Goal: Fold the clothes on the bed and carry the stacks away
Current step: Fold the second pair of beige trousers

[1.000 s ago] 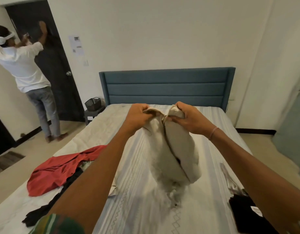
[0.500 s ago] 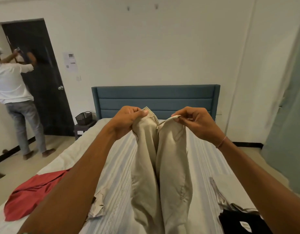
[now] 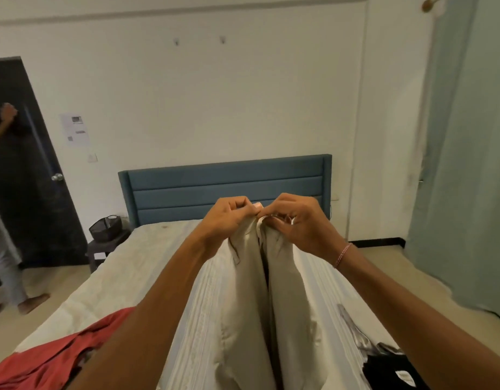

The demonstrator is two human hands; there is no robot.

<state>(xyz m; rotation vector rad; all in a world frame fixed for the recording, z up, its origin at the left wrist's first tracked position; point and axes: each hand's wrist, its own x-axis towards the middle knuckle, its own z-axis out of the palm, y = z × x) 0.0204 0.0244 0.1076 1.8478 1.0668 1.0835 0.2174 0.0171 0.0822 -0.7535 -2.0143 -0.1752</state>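
The bed [image 3: 158, 263], covered in a pale striped sheet, is seen running away from the camera to a blue padded headboard [image 3: 226, 184] set against the white wall. Above the middle of the bed a pair of beige trousers [image 3: 251, 319] is held up by its top edge, with both legs hanging side by side down toward the lower edge of the view. A red garment [image 3: 46, 358] is spread on the bed at lower left, and a black garment [image 3: 395, 372] lies at lower right. A dark door [image 3: 26, 192] is seen at far left, with another person [image 3: 1, 220] partly in view before it. The left hand [image 3: 229, 218] and the right hand [image 3: 296, 220] are raised close together, almost touching; each grip is curled and pinches the waistband of the trousers. A small dark basket [image 3: 106, 228] is set on a stool beside the bed.
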